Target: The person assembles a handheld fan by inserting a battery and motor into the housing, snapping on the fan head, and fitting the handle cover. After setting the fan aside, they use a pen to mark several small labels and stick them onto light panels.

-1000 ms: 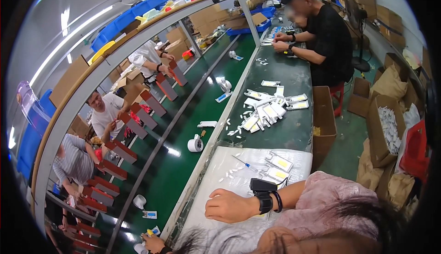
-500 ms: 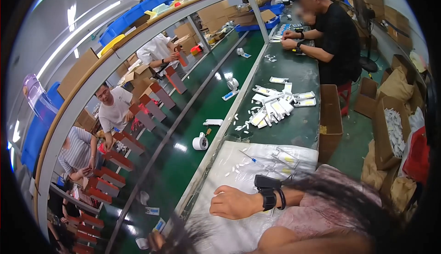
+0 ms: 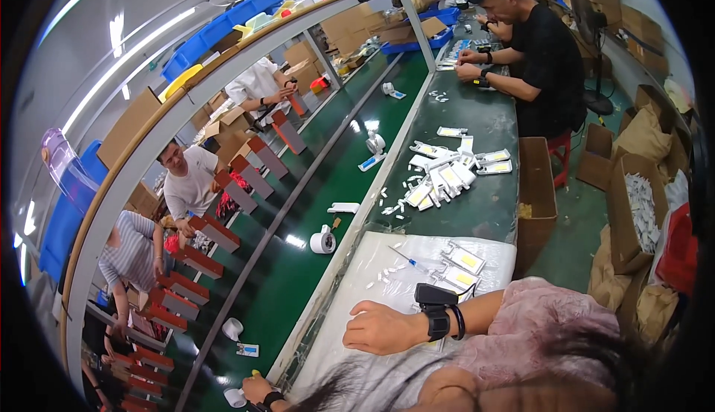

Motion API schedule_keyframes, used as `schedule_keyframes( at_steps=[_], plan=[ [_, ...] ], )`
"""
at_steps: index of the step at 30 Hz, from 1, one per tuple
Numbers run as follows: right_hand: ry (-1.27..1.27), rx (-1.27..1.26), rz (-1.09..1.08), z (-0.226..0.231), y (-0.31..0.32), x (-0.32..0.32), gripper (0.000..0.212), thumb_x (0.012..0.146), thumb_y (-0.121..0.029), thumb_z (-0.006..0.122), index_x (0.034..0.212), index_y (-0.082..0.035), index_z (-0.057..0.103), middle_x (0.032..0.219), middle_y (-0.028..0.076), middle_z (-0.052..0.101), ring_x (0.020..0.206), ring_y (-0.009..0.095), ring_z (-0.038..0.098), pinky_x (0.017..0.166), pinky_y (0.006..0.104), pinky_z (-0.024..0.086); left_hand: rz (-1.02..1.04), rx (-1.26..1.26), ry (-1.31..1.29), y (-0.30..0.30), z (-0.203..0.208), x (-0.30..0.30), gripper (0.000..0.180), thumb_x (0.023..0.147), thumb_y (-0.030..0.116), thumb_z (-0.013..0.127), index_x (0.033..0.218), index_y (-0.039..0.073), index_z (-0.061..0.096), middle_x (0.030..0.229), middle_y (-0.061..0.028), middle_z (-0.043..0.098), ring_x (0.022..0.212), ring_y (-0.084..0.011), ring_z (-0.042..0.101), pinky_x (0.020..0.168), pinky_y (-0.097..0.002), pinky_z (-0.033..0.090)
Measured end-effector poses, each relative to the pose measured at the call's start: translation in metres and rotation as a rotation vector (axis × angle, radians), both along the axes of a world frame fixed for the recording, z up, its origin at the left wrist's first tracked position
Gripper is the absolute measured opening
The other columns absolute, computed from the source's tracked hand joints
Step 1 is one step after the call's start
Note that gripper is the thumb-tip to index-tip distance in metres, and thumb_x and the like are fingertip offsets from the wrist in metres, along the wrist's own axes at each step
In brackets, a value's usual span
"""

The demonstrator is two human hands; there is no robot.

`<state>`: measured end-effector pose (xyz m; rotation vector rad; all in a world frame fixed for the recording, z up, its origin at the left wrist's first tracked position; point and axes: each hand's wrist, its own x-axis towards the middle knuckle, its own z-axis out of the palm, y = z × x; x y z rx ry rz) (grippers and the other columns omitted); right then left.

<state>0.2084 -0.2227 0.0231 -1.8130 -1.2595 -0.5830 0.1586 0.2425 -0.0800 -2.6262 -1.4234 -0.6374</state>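
A long green desk point(image 3: 484, 203) runs away from the viewer, with a white plastic sheet point(image 3: 387, 263) spread over its near end. The right hand point(image 3: 380, 328), a black wristband point(image 3: 436, 315) behind it, rests on that sheet loosely curled and holding nothing. The left hand point(image 3: 255, 390) shows only partly at the lower edge, so I cannot tell its grip. Just beyond the right wrist lie small flat packets with yellow inserts point(image 3: 462, 263); a larger heap of white packets point(image 3: 443, 177) sits further along the desk. A green conveyor belt point(image 3: 298, 263) beside the desk carries tape rolls point(image 3: 322, 241). A person in black point(image 3: 547, 62) works at the far end. Cardboard boxes point(image 3: 633, 211) crowd the floor on the right, and blue bins point(image 3: 223, 29) line the upper shelf.
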Motion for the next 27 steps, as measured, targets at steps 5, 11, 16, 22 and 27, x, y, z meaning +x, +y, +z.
schedule_keyframes(
  at_steps=[5,11,16,22,27],
  plan=[
    [-0.026,0.007,0.061,0.0,0.007,-0.002,0.007,0.089,-0.016,0.06,0.086,-0.011,0.06,0.073,0.004,0.056,0.071,0.023,0.057,0.082,0.0349,0.041,-0.296,-0.255,-0.613,0.104,-0.083,-0.031,0.023,0.079,0.001,0.062,0.102,-0.003,0.063,0.096,-0.0155,0.067,0.086,-0.0286,0.063,0.078,-0.0374,0.05],
    [0.052,-0.097,0.042,0.003,0.007,-0.006,0.011,0.089,-0.018,0.06,0.082,-0.01,0.055,0.073,0.004,0.054,0.07,0.025,0.057,0.071,0.0363,0.044,-0.41,-0.766,-1.16,0.001,0.042,-0.028,0.045,0.083,-0.007,0.053,0.128,-0.002,0.053,0.113,-0.0124,0.061,0.097,-0.0215,0.059,0.085,-0.0309,0.05],
    [0.118,-0.127,0.078,-0.006,0.011,-0.005,0.019,0.084,-0.015,0.065,0.1,-0.009,0.057,0.089,0.007,0.056,0.081,0.028,0.059,0.074,0.0393,0.046,-0.65,-1.17,-0.989,-0.077,0.112,-0.036,0.046,0.088,0.008,0.061,0.132,0.006,0.05,0.125,-0.0092,0.057,0.101,-0.0234,0.059,0.08,-0.0392,0.054],
    [0.08,0.085,0.21,0.014,0.013,-0.003,0.052,0.08,-0.009,0.067,0.128,-0.003,0.048,0.124,0.013,0.054,0.111,0.031,0.054,0.089,0.0423,0.046,-1.149,-1.247,0.009,-0.192,0.168,-0.051,0.047,0.083,0.036,0.065,0.119,0.007,0.064,0.119,-0.0172,0.063,0.104,-0.0311,0.061,0.092,-0.0447,0.047],
    [0.149,-0.008,0.417,0.011,0.015,-0.004,0.041,0.082,-0.011,0.065,0.121,-0.002,0.055,0.108,0.013,0.066,0.096,0.029,0.064,0.081,0.0397,0.049,-1.455,-1.02,0.684,-0.226,0.134,-0.031,0.036,0.085,0.003,0.06,0.12,0.006,0.057,0.103,-0.0131,0.062,0.088,-0.0282,0.06,0.08,-0.0361,0.049]
  ],
)
